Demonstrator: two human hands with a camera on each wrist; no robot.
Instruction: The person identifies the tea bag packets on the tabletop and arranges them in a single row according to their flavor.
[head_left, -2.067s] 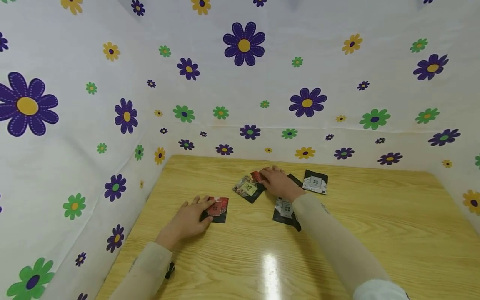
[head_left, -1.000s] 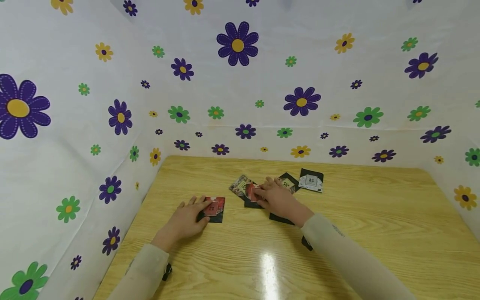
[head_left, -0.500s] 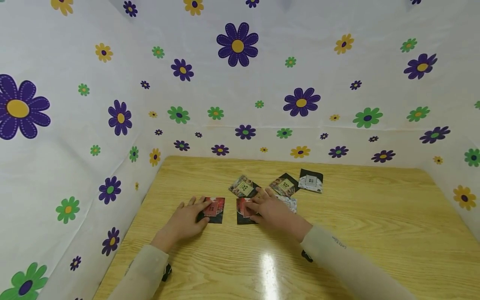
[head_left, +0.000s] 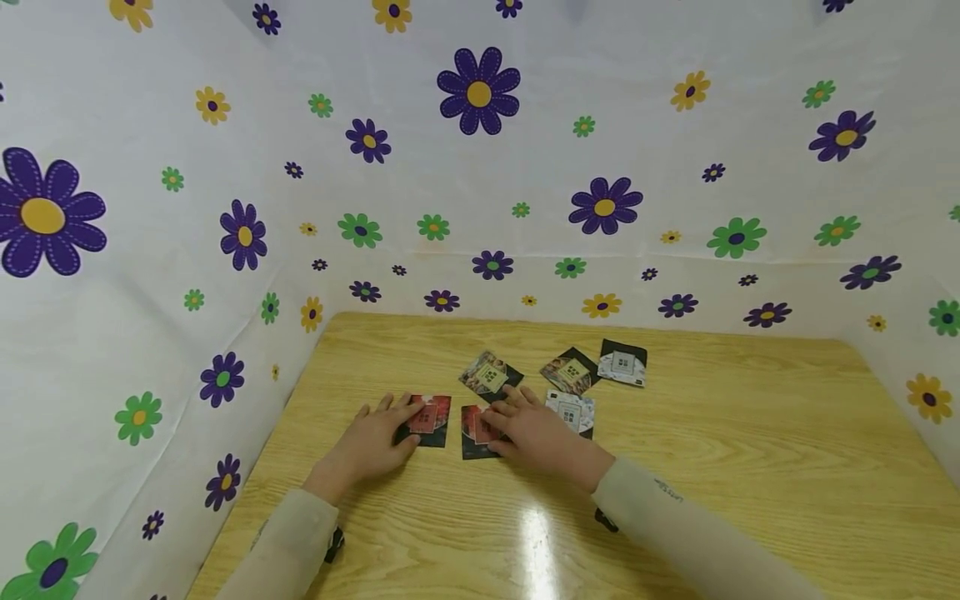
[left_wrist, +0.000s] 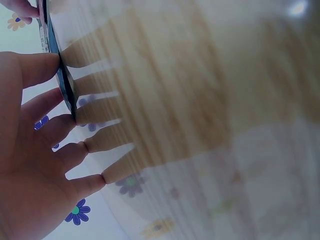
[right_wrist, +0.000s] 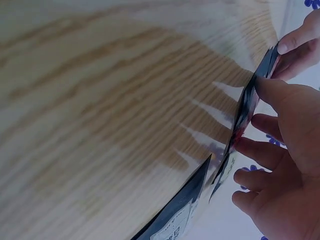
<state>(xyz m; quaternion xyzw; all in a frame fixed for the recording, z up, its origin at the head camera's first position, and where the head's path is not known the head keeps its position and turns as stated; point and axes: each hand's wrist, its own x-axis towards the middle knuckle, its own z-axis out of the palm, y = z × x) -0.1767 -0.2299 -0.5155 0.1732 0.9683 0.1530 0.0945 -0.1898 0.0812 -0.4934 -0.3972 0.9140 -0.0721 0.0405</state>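
In the head view, my left hand (head_left: 372, 443) rests with spread fingers on the left edge of a flat square sachet (head_left: 438, 425), red over black. My right hand (head_left: 543, 435) lies on a matching red and black sachet (head_left: 472, 429), its fingertips on the right part. A narrow strip of table separates the two. The left wrist view shows the left thumb (left_wrist: 40, 69) at the thin edge of its sachet (left_wrist: 66, 85). In the right wrist view, the right thumb (right_wrist: 272, 92) touches the edge of the right-hand sachet (right_wrist: 245, 107).
Behind the right hand lie two tan-and-black sachets, one left (head_left: 486, 373) and one right (head_left: 570, 371). Two white-and-black sachets, one near (head_left: 568, 408) and one far (head_left: 622, 363), lie further right. Flower-printed cloth (head_left: 480, 167) walls the wooden table (head_left: 712, 433) at back and sides.
My right hand has drawn its red sachet from among the others, first toward me, then left toward the other red one. The left hand stays put on its sachet.
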